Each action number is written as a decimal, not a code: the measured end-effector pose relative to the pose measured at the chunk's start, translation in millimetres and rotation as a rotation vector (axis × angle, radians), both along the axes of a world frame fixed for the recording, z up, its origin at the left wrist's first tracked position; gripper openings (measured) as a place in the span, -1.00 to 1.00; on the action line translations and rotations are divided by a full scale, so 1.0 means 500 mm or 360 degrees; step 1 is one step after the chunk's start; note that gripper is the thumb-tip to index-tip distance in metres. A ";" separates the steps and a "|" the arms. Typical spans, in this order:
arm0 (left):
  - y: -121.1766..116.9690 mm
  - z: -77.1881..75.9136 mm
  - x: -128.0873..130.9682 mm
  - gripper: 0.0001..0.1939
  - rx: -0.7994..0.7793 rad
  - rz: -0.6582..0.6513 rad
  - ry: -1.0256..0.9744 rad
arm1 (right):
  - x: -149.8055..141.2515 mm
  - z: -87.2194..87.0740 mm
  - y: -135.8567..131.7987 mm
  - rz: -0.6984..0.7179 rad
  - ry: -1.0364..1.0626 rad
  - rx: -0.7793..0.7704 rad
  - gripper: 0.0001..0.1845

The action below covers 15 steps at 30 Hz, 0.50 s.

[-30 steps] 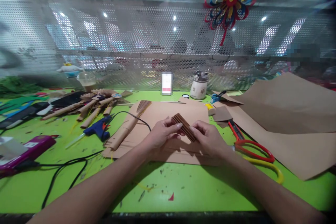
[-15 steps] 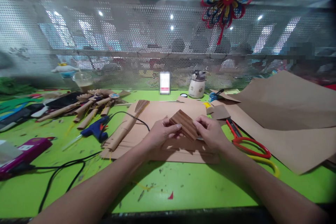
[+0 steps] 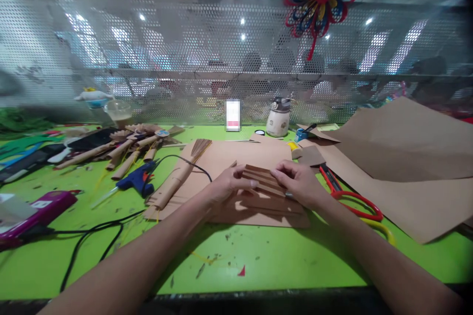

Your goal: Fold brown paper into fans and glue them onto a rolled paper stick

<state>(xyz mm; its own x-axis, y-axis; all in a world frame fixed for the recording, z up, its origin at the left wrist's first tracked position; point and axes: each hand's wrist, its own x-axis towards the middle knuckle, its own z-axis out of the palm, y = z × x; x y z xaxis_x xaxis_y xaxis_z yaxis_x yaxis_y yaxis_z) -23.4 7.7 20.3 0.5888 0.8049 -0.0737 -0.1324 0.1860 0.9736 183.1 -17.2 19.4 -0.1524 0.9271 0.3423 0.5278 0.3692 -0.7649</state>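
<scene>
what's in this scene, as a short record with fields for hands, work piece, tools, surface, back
left hand: left hand gripping the work piece's left end
right hand: right hand on its right end
work piece: pleated brown paper
tools: blue glue gun, left; red-handled scissors, right
surface: green table
back: phone, white bottle

Dim room, ceiling glare, edges apparently blurred
</scene>
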 end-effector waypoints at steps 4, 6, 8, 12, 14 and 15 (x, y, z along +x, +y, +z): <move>-0.007 0.020 -0.003 -0.69 0.0216 0.0041 0.0170 | -0.009 0.009 -0.009 0.0108 -0.0103 -0.0049 -0.76; -0.005 0.017 0.000 -0.70 0.0448 0.0032 0.0446 | -0.013 0.008 -0.010 0.0127 -0.0087 -0.0050 -0.77; -0.001 0.008 0.005 -0.65 0.0614 0.0026 0.0576 | -0.015 0.004 -0.008 0.0123 0.0042 -0.0101 -0.76; 0.005 -0.007 0.010 -0.64 0.0477 0.0205 0.0403 | -0.023 -0.005 -0.005 0.0183 0.0747 -0.0443 -0.65; 0.006 -0.009 0.012 -0.65 0.0344 0.0321 0.0260 | -0.031 -0.012 -0.007 0.0251 0.1013 -0.0602 -0.59; 0.006 -0.009 0.012 -0.65 0.0303 0.0362 0.0201 | -0.035 -0.015 -0.008 0.0281 0.1067 -0.0644 -0.60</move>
<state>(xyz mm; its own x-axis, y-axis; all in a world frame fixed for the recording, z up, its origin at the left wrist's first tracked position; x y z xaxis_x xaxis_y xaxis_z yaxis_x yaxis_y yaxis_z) -17.6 10.5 15.7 0.3878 0.9213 0.0297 -0.0253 -0.0216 0.9994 165.4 -21.4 11.7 -0.1893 0.9804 0.0556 -0.1316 0.0308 -0.9908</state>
